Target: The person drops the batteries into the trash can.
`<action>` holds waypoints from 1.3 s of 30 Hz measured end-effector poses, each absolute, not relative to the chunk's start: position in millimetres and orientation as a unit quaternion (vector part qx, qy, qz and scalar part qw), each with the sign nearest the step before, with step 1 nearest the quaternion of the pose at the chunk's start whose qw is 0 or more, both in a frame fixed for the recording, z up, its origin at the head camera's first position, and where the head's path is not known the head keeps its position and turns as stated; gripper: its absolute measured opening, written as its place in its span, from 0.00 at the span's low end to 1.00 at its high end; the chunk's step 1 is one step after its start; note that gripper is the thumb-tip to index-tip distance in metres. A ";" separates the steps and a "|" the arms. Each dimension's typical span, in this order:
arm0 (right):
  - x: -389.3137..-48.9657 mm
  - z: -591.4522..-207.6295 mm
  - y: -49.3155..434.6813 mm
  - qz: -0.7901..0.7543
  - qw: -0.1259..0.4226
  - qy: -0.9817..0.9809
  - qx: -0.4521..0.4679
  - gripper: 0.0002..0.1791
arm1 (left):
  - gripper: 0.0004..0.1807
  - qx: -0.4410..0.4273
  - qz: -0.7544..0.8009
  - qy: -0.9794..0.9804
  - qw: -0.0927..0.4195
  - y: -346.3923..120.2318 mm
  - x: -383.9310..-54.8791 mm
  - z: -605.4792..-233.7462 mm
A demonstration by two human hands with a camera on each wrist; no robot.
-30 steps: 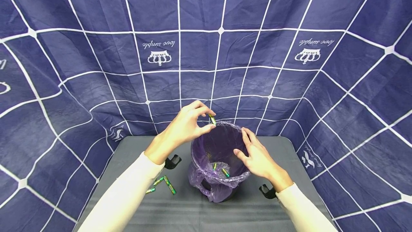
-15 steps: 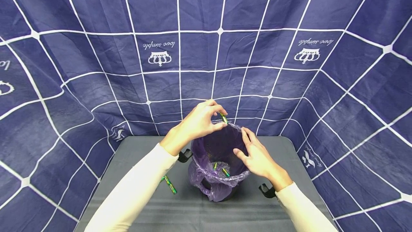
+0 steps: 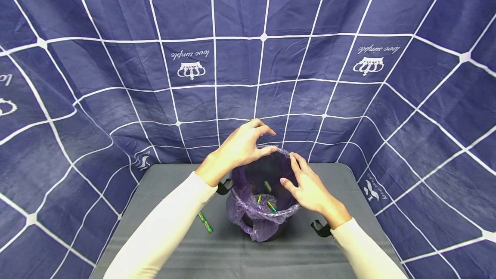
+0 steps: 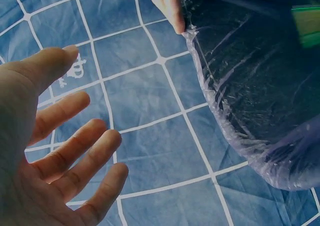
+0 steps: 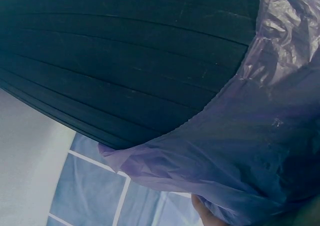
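My left hand (image 3: 245,144) hovers over the far left rim of a dark trash bin (image 5: 120,71), thumb and fingers spread apart and holding nothing. Below it, a green-and-gold battery (image 3: 268,185) is in mid-air inside the bin. Two similar batteries, one on the left (image 3: 258,199) and another on the right (image 3: 271,206), lie at the bottom on the purple bag (image 3: 261,229) that lines the bin and folds over its rim. With its thumb inside and fingers at the outer edge, my right hand (image 3: 310,189) holds the bin's right rim.
A battery (image 3: 205,222) lies on the grey table (image 3: 228,257) left of the bin, partly beside my left sleeve, which covers the area there. Blue cloth (image 3: 240,63) with white grid lines encloses the back and sides. Black straps (image 3: 321,228) are on both wrists.
My left hand has moved right over the bin and let go of the battery, which has dropped inside. The left sleeve now covers some table batteries. My right hand stays at the rim.
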State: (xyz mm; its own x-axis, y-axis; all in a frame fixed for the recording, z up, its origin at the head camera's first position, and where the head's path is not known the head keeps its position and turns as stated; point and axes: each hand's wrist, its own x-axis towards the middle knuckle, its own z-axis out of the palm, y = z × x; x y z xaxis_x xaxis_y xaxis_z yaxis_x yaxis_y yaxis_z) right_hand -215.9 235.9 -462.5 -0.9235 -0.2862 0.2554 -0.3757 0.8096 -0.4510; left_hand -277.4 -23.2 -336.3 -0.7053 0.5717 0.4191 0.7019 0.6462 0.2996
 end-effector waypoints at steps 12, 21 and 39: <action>-218.8 -460.6 240.8 0.253 0.084 -0.950 0.164 0.49 | 0.19 -0.351 -0.225 -0.894 0.166 -41.5 -273.8 -344.7; -220.3 -459.9 240.7 0.254 0.089 -0.949 0.165 0.50 | 0.16 -0.331 -0.253 -0.888 0.196 -71.1 -268.1 -359.2; -215.4 -464.0 236.2 0.256 0.090 -0.947 0.172 0.50 | 0.14 -0.275 -0.309 -0.874 0.254 -139.3 -247.9 -424.4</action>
